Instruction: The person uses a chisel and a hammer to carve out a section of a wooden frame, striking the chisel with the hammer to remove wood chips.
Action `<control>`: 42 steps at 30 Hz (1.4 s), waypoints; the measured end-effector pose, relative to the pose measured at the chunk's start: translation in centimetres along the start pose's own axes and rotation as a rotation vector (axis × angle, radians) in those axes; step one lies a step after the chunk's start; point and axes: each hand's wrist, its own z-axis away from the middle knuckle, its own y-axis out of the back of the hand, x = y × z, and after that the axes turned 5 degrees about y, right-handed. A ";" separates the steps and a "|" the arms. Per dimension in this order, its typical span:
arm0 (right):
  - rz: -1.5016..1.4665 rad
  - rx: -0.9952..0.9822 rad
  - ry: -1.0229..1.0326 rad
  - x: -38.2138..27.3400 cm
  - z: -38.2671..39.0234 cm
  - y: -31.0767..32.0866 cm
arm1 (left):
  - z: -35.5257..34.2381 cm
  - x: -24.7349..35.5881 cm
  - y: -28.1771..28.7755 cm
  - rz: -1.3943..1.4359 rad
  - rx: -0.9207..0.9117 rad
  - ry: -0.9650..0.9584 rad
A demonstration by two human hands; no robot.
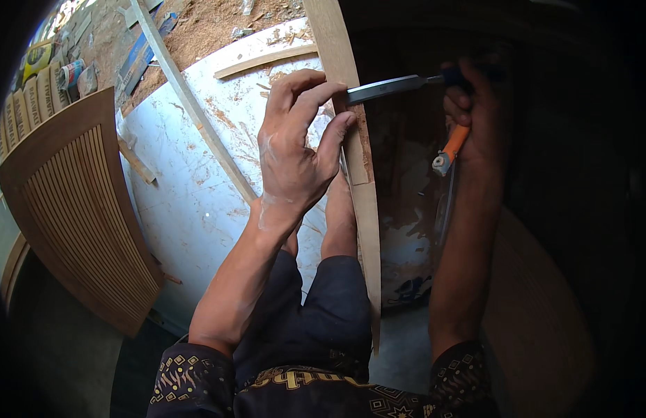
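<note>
A pale wooden plank [357, 160] runs lengthwise in front of me, with a recessed patch along its upper part. My left hand [295, 146] reaches over its left edge, fingers bent and apart. The index fingertip touches the blade end of a chisel [385, 89], and the thumb rests on the wood just below. In shadow on the right, my right hand [476, 111] is closed around the chisel's dark handle. That same hand also has an orange rod-like piece [454, 146] with a pale end, whose kind I cannot make out.
A slatted brown wooden panel [86, 216] leans at left. Over the white marbled sheet [176, 160] lie shavings, a thin wood strip [267, 61] and a long grey batten [190, 101]. Sandy ground [211, 21] with scraps and stacked boxes [30, 104] lies beyond. The right side is very dark.
</note>
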 end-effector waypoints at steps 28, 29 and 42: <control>0.033 0.315 0.091 -1.0 3.6 2.3 | 3.4 -1.2 5.2 -0.198 0.052 0.084; 0.031 0.317 0.108 -1.2 3.8 2.2 | 2.4 -0.9 4.5 -0.137 0.046 0.075; -0.044 0.342 0.185 -1.4 5.8 2.5 | 0.8 1.6 0.9 0.075 0.083 0.463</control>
